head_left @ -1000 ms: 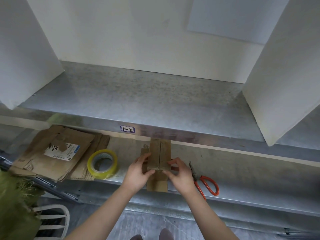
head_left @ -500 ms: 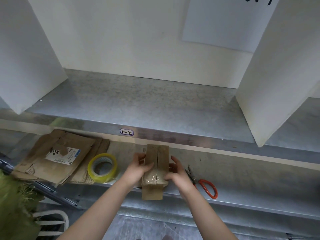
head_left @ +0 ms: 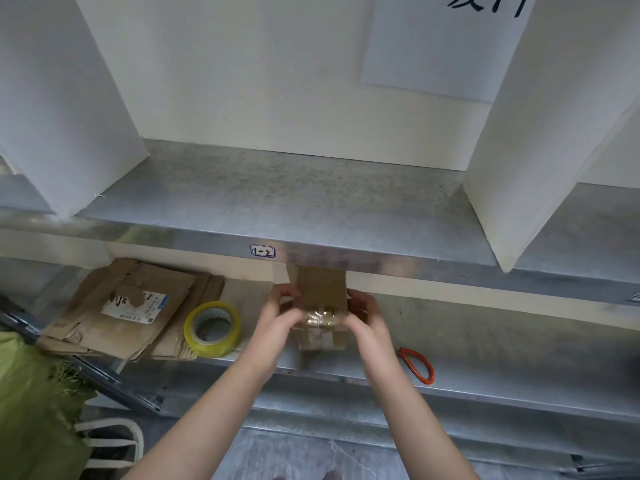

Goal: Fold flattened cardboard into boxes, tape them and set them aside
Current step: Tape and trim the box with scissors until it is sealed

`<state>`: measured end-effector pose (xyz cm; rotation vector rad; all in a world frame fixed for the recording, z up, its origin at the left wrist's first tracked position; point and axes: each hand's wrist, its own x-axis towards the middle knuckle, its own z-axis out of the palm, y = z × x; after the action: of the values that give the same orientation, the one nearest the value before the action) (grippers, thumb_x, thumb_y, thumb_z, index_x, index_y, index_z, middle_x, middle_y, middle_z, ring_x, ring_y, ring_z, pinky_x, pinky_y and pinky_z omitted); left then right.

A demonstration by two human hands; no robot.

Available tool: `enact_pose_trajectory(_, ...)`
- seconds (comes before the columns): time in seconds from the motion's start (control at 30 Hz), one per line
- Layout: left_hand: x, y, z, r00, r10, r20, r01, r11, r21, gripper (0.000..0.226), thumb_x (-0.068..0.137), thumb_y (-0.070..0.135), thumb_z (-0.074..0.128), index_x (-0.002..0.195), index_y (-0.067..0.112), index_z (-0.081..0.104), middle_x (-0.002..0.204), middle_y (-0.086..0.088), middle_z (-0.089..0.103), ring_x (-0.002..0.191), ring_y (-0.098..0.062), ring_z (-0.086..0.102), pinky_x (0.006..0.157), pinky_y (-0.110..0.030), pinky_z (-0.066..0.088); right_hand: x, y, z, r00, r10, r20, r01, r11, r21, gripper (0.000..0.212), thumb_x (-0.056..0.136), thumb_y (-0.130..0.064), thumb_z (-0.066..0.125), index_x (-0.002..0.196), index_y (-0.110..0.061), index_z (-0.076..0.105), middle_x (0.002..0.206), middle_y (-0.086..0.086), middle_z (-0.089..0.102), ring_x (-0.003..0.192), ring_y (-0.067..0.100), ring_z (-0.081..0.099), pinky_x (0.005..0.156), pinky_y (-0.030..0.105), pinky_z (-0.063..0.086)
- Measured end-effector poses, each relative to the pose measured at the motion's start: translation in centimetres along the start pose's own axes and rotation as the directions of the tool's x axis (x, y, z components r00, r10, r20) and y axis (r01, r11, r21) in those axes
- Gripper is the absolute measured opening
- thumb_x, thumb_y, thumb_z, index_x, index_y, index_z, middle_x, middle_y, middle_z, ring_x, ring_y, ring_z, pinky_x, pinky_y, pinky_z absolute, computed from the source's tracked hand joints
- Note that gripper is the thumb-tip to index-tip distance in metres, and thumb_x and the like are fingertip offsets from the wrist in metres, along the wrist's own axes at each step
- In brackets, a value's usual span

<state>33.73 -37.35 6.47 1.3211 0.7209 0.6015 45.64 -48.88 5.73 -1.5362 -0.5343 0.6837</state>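
1. Small brown cardboard box (head_left: 320, 292): matte board, oblong, long axis running away from the person. Glossy, wrinkled clear tape wraps its near end. It is at the front of the lower galvanised metal shelf (head_left: 502, 344), far end tucked under the lip of the upper speckled metal shelf (head_left: 294, 202). Cannot tell whether it rests on the metal.
2. Left hand (head_left: 277, 320) grips the box's left side, fingers (head_left: 284, 292) curled round the edge and thumb at the taped end.
3. Right hand (head_left: 369, 317) grips the right side the same way, fingers (head_left: 358, 296) clamped on the board. Both forearms reach up and forward, converging.
4. Left of the box: a roll of yellowish clear tape (head_left: 212, 329) lies flat, near the left hand but apart from it. It is just beside a stack of flattened brown cardboard (head_left: 104, 317) with a white label.
5. Right: orange-red scissor handle loop (head_left: 419, 365), partly hidden by the right forearm. The shelf metal runs on past it.
6. Upper shelf lip carries a small "1-2" sticker (head_left: 262, 251). White divider panels (head_left: 540, 133) stand either side.
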Motion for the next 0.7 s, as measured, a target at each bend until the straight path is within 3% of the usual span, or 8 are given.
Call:
enact_pose_trajectory(0.07, -0.5, -0.2, -0.2, 1.0, -0.002, -0.017, 0.0, 0.996, -0.091, 0.058, 0.072, 0.018, 0.072, 0.123, 0.027, 0.046, 0.117, 0.004, 0.062, 0.111, -0.013, 0.059, 0.088, -0.027, 0.046, -0.4, 0.1, -0.1, 1.0, -0.03, -0.002, 0.03, 0.999, -0.036, 0.048, 0.067, -0.016, 0.065, 0.114, -0.025, 0.057, 0.111, -0.008, 0.067, 0.108, 0.005, 0.061, 0.092, 0.025, 0.049)
enact_pose_trajectory(0.13, -0.9, -1.0, -0.5, 1.0, -0.009, -0.007, 0.009, 0.998, -0.055, 0.071, 0.079, 0.01, 0.075, 0.134, 0.034, 0.036, 0.121, 0.01, 0.059, 0.113, -0.002, 0.057, 0.09, -0.024, 0.047, -0.6, 1.0, -0.3, 0.999, -0.041, 0.007, 0.041, 0.991, -0.124, 0.052, 0.074, -0.019, 0.072, 0.12, -0.028, 0.051, 0.115, -0.016, 0.06, 0.109, -0.001, 0.057, 0.091, 0.019, 0.046)
enact_pose_trajectory(0.23, -1.5, -2.7, -1.0, 0.998, -0.062, 0.015, 0.061, 0.997, 0.039, 0.061, 0.08, -0.002, 0.07, 0.124, 0.032, 0.047, 0.121, 0.01, 0.06, 0.118, -0.005, 0.053, 0.083, -0.017, 0.048, -0.9, 3.4, -0.5, 0.999, -0.045, 0.021, 0.049, 0.96, -0.276, 0.061, 0.08, -0.022, 0.077, 0.13, -0.038, 0.046, 0.127, -0.009, 0.054, 0.114, 0.0, 0.054, 0.096, 0.022, 0.048)
enact_pose_trajectory(0.3, -1.8, -3.9, -1.3, 0.995, -0.1, -0.013, 0.1, 0.993, 0.058, 0.054, 0.078, -0.008, 0.068, 0.117, 0.027, 0.053, 0.118, 0.005, 0.062, 0.118, -0.01, 0.054, 0.082, -0.017, 0.048, -1.3, 5.0, -0.7, 0.999, -0.042, 0.021, 0.046, 0.957, -0.285, 0.062, 0.081, -0.01, 0.074, 0.128, -0.041, 0.049, 0.132, -0.001, 0.052, 0.12, 0.004, 0.053, 0.097, 0.022, 0.049)
enact_pose_trajectory(0.4, -2.3, -5.3, -1.7, 0.986, -0.168, 0.004, 0.168, 0.984, 0.06, 0.053, 0.077, -0.005, 0.072, 0.118, 0.021, 0.051, 0.115, 0.0, 0.064, 0.106, -0.004, 0.06, 0.075, -0.014, 0.05, -1.5, 7.2, -1.0, 0.999, -0.03, 0.032, 0.037, 0.961, -0.274, 0.068, 0.076, 0.0, 0.071, 0.132, -0.033, 0.049, 0.134, -0.003, 0.053, 0.125, 0.006, 0.052, 0.104, 0.036, 0.048)
enact_pose_trajectory(0.47, -2.4, -6.5, -2.0, 0.984, -0.178, 0.019, 0.175, 0.978, 0.11, 0.052, 0.079, 0.002, 0.073, 0.121, 0.023, 0.05, 0.116, 0.002, 0.064, 0.108, -0.004, 0.06, 0.084, -0.018, 0.051, -1.8, 8.3, -1.0, 0.998, 0.016, 0.068, 0.006, 0.953, -0.301, 0.073, 0.073, -0.007, 0.077, 0.131, -0.036, 0.044, 0.135, -0.006, 0.053, 0.124, 0.0, 0.051, 0.105, 0.033, 0.047)
enact_pose_trajectory(0.6, -2.7, -9.1, -2.5, 0.981, -0.194, 0.03, 0.185, 0.965, 0.185, 0.054, 0.081, 0.013, 0.075, 0.127, 0.026, 0.05, 0.121, 0.006, 0.064, 0.116, -0.01, 0.058, 0.097, -0.029, 0.048, -2.1, 10.5, -0.4, 0.997, 0.057, 0.053, -0.037, 0.943, -0.329, 0.096, 0.055, -0.056, 0.087, 0.135, -0.035, 0.037, 0.136, -0.008, 0.052, 0.124, -0.001, 0.05, 0.104, 0.03, 0.046)
enact_pose_trajectory(0.7, -2.5, -10.5, -2.4, 0.979, -0.193, 0.068, 0.172, 0.956, 0.236, 0.055, 0.081, 0.019, 0.075, 0.127, 0.032, 0.049, 0.125, 0.011, 0.061, 0.119, -0.007, 0.054, 0.097, -0.026, 0.046, -1.6, 11.9, 0.4, 0.999, 0.033, -0.012, -0.035, 0.942, -0.333, 0.103, 0.053, -0.052, 0.09, 0.139, -0.03, 0.038, 0.133, -0.009, 0.053, 0.124, 0.004, 0.05, 0.102, 0.031, 0.047)
